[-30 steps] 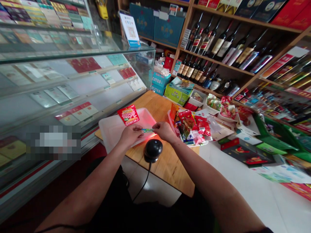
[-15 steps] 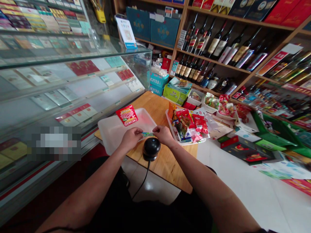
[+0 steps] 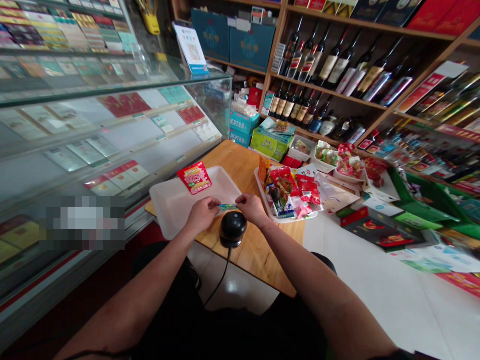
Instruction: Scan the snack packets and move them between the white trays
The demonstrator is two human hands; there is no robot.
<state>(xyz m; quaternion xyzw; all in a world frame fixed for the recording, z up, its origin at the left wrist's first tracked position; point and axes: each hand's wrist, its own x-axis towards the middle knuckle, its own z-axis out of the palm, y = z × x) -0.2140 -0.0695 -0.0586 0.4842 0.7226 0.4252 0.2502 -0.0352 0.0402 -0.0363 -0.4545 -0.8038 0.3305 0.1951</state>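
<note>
Between my two hands is a slim, flat blue-green packet [image 3: 228, 206], pinched by its ends just above and behind a black dome-shaped scanner [image 3: 233, 226]. My left hand [image 3: 203, 214] grips the left end with thumb and fingertips. At the other end, my right hand [image 3: 253, 207] pinches it the same way. What the packet contains cannot be made out. The scanner stands on the wooden table [image 3: 262, 250], its cable hanging over the front edge. A white tray [image 3: 168, 207] lies behind my left hand, with a red snack packet [image 3: 195, 178] in it.
Right of my hands, a second white tray [image 3: 261, 186] holds several mixed snack packets. A glass display counter [image 3: 112, 135] runs along the left. Bottle shelves [image 3: 333, 90] stand at the back, while open boxes and green crates [image 3: 423, 195] crowd the right side.
The view has shifted very slightly. Both hands keep the packet in nearly the same place behind the scanner, and nothing has been let go.
</note>
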